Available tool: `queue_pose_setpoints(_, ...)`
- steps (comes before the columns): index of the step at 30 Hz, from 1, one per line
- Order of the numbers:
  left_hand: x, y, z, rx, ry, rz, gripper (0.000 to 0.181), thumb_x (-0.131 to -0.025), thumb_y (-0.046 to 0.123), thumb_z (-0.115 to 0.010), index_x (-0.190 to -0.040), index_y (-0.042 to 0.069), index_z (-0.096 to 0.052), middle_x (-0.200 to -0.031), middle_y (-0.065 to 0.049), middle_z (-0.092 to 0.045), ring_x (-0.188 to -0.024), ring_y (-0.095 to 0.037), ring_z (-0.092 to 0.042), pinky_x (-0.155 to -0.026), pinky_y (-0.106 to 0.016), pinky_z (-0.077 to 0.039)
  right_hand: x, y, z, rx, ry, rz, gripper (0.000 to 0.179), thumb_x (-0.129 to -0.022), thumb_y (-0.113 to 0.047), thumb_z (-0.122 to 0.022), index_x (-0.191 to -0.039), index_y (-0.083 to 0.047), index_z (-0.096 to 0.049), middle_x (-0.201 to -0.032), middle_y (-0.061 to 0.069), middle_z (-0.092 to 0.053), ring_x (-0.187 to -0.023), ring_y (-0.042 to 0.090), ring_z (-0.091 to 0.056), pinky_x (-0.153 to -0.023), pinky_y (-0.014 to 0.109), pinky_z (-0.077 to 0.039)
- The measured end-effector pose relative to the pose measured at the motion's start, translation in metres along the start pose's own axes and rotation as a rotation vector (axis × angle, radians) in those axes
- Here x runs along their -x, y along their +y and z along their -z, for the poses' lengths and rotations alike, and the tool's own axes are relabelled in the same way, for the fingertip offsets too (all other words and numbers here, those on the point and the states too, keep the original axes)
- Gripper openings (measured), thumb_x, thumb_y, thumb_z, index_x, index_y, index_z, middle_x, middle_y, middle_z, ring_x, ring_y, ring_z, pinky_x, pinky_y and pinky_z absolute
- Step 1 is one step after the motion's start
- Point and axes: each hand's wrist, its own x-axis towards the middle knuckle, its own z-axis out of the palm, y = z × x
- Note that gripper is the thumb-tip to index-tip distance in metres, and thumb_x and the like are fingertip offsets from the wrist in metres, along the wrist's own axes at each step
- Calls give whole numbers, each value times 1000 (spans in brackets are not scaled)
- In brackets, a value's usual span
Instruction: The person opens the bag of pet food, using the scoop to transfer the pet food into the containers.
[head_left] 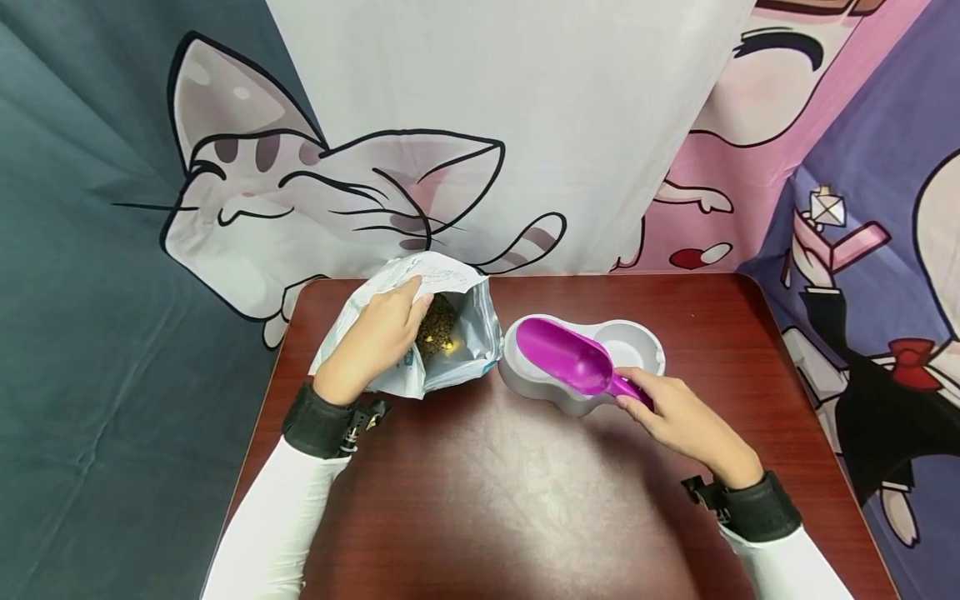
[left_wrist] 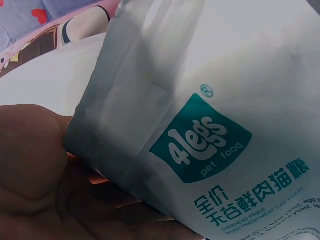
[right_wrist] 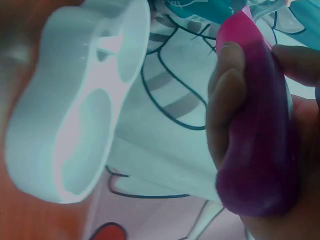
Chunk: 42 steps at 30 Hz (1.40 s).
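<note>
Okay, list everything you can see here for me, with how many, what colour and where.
table: one, reddish brown, under everything else
backdrop: cartoon-printed cloth, number of pieces unclear; teal, white, pink and blue, behind and beside the table
bowl: one with two wells, pale grey, on the table
bag: one, white with teal print, silver inside, left of the bowl
kibble: one heap, brown, inside the bag
scoop: one, purple, over the bowl in the head view
sleeves: two, white, on the arms
wristbands: two, black, one per wrist
left hand: one, bare, gripping the bag's rim
right hand: one, bare, holding the scoop's handle
</note>
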Motion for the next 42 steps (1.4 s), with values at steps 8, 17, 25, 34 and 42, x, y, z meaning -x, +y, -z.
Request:
queue_pose_setpoints(8,-1,1,2,6,5,1,52,-106,29,-36,-143,-8,-40,-143,-28,-48,-130,-39,-45,-106,-56,-39,-28,-24,19,16,-12,60,53,-85,-26,-74,-130,-9,-52,-91,1,-66,-69,11,-56,-57,29,-52)
queue_pose_setpoints(17,-3,0,2,4,6,10,52,-106,30,-36,-143,-7,-40,-143,-28,-48,-130,-38,-45,-108,-56,-38,-67,-55,25,212,3,235,49,-90,-29,-67,-134,-11,-55,-94,1,-69,-74,13,-57,-63,34,-52)
queue_pose_setpoints(25,-2,2,1,-2,23,10,51,-106,29,-37,-142,-7,-42,-141,-28,-50,-127,-39,-48,-105,-56,-40,-94,-71,20,338,-27,274,45,-92,-35,-64,-132,-16,-56,-89,1,-70,-63,16,-57,-54,36,-51)
queue_pose_setpoints(34,0,0,-1,-7,16,19,49,-106,27,-38,-141,-7,-43,-140,-27,-51,-128,-37,-48,-105,-55,-41,-125,-96,1,348,-123,223,21,-89,-21,-61,-108,-13,-59,-75,-4,-59,-53,19,-50,-44,37,-45)
queue_pose_setpoints(42,0,1,-1,-9,20,8,50,-105,28,-38,-141,-7,-43,-140,-27,-51,-129,-36,-47,-106,-54,-40,-141,-117,-13,521,-100,165,11,-93,-27,-60,-95,-18,-65,-77,1,-66,-53,30,-55,-43,46,-48)
